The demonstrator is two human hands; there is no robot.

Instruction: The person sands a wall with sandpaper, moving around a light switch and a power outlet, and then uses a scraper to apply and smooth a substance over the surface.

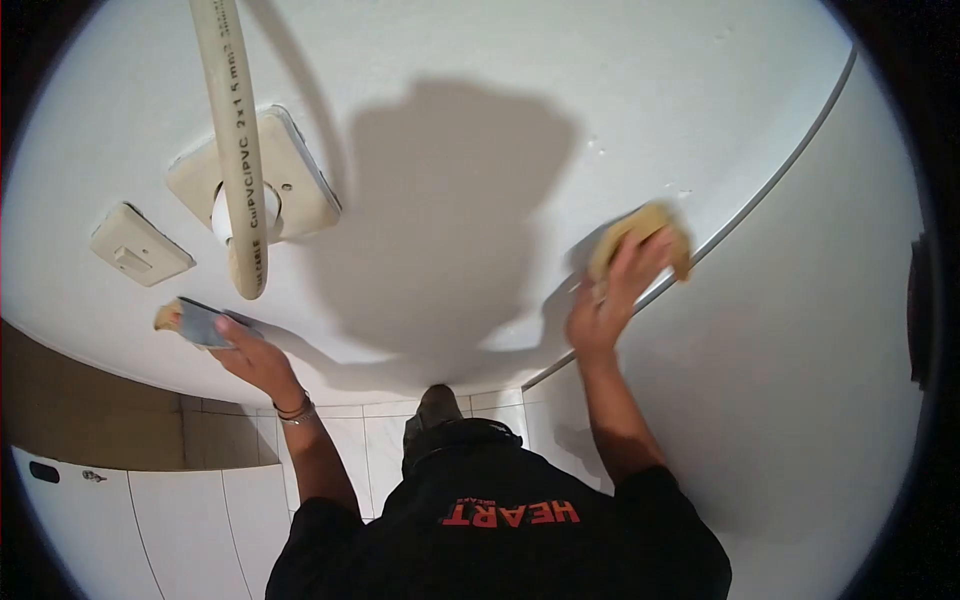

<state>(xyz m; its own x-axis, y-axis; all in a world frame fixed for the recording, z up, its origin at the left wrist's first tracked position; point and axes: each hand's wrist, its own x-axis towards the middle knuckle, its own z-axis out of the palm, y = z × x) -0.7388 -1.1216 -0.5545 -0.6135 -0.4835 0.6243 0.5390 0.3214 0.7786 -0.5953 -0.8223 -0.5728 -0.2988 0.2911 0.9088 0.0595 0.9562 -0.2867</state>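
Note:
My right hand (606,300) presses a yellow cloth (650,222) on the white wall (450,290), close to the grey strip in the corner; the cloth and fingertips are smeared by motion. My left hand (258,362), with a bracelet at its wrist, grips a flat grey piece with a tan end (203,324) below the light switch. What kind of thing this is I cannot tell. The thumb lies on its grey face, and the other fingers are mostly hidden behind it.
A thick white cable (240,150) hangs in front of a square wall plate (305,190). Left of it is a small light switch (135,250). White cabinet fronts (180,525) stand at lower left, above pale floor tiles (340,450). A side wall (790,380) rises at right.

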